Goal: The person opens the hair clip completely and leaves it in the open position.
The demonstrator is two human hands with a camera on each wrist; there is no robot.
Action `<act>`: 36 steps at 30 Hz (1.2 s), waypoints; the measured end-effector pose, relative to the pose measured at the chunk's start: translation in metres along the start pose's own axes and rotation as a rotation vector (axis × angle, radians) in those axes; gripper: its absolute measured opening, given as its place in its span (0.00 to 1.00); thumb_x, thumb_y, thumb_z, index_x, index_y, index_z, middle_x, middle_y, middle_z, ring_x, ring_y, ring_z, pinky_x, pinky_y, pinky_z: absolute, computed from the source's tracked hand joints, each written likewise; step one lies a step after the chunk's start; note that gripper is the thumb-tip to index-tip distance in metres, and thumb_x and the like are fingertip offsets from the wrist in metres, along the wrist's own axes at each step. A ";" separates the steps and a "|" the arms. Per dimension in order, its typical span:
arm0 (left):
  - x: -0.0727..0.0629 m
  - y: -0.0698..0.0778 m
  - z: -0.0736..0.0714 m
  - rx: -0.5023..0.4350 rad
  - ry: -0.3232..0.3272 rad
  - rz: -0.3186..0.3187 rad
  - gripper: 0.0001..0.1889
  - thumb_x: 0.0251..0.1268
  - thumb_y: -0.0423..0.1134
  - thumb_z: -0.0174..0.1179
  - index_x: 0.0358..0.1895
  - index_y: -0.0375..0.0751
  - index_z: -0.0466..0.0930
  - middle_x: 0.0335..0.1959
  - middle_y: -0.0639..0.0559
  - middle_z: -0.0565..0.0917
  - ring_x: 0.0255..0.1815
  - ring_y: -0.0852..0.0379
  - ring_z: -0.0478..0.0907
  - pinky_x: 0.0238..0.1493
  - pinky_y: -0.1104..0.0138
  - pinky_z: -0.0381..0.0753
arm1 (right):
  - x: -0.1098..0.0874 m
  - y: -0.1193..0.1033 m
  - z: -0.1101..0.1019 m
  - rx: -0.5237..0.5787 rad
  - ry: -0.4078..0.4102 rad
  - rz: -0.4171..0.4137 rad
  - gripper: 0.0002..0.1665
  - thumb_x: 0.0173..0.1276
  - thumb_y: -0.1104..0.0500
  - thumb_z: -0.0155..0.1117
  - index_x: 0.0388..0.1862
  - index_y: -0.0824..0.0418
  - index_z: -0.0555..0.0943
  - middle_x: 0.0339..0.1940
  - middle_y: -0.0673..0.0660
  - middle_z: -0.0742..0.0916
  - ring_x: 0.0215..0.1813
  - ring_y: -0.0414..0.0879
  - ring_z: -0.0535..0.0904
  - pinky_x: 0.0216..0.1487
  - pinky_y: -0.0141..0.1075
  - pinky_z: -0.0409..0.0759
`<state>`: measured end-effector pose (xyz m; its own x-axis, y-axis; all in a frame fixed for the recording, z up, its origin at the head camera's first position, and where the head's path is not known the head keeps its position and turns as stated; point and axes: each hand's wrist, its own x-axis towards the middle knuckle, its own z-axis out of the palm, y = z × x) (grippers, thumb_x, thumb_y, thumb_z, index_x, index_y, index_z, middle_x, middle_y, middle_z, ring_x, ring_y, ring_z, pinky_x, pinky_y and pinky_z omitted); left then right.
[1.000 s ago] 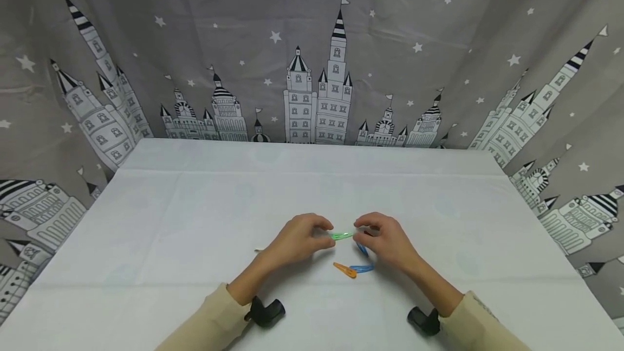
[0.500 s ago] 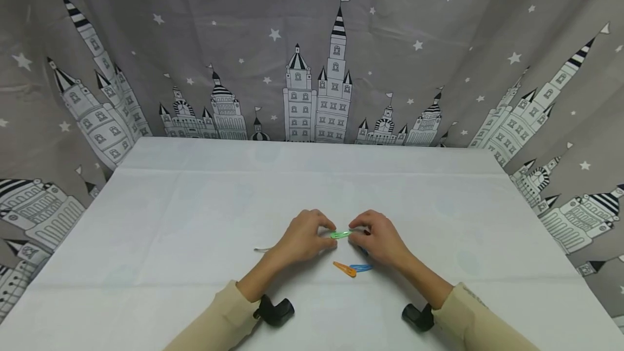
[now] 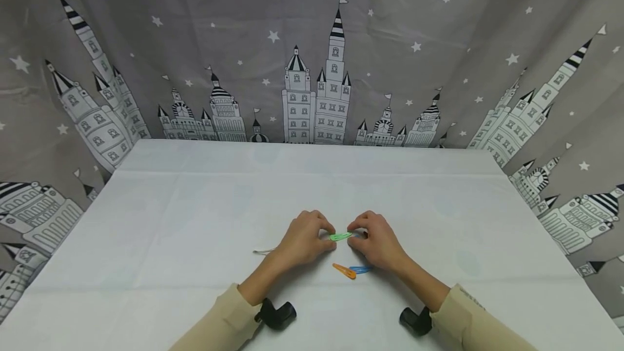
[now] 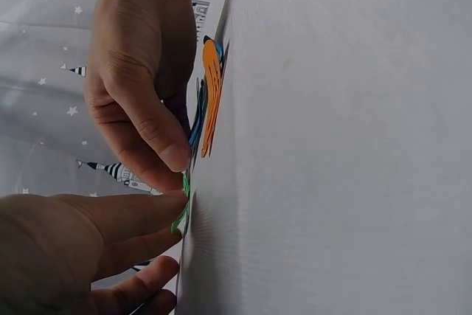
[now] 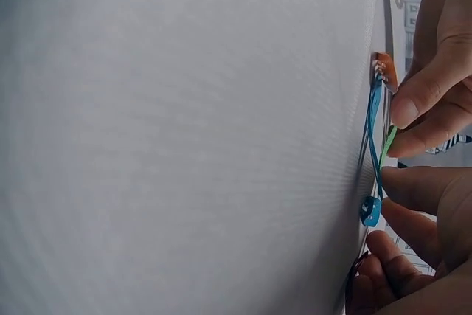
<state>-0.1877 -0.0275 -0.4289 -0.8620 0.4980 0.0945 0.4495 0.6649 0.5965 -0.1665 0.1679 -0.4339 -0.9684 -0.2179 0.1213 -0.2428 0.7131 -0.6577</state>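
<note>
A green snap hair clip [image 3: 340, 236] lies lengthwise between the two hands, just over the white table. My left hand [image 3: 303, 238] pinches its left end between thumb and fingers. At its right end, my right hand [image 3: 377, 240] pinches it with thumb and forefinger. Closer to the person, an orange hair clip [image 3: 344, 271] overlaps a blue hair clip [image 3: 361, 270] on the table. Under the right hand's outer fingers, a dark reddish piece [image 5: 356, 278] shows in the right wrist view; its kind is unclear.
A thin pale strip [image 3: 264, 252] lies left of the left forearm, partly hidden by it. White cloth covers the table [image 3: 170, 221]. Behind it hangs a grey curtain [image 3: 219, 26] printed with castles and stars. Each wrist carries a black camera [image 3: 278, 316].
The hands have drawn slightly closer together around the green hair clip. The right hand has shifted left and now hides the second blue clip seen beside it earlier.
</note>
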 end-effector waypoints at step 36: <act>0.001 0.000 0.001 0.008 0.039 0.001 0.03 0.53 0.35 0.72 0.31 0.45 0.88 0.38 0.52 0.81 0.45 0.47 0.74 0.46 0.53 0.72 | -0.001 0.000 0.000 -0.023 0.003 -0.037 0.06 0.55 0.69 0.73 0.26 0.60 0.87 0.39 0.53 0.81 0.41 0.48 0.72 0.42 0.40 0.71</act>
<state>-0.1880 -0.0263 -0.4293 -0.8702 0.4762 0.1261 0.4517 0.6692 0.5900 -0.1658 0.1678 -0.4339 -0.9589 -0.2424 0.1475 -0.2797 0.7196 -0.6355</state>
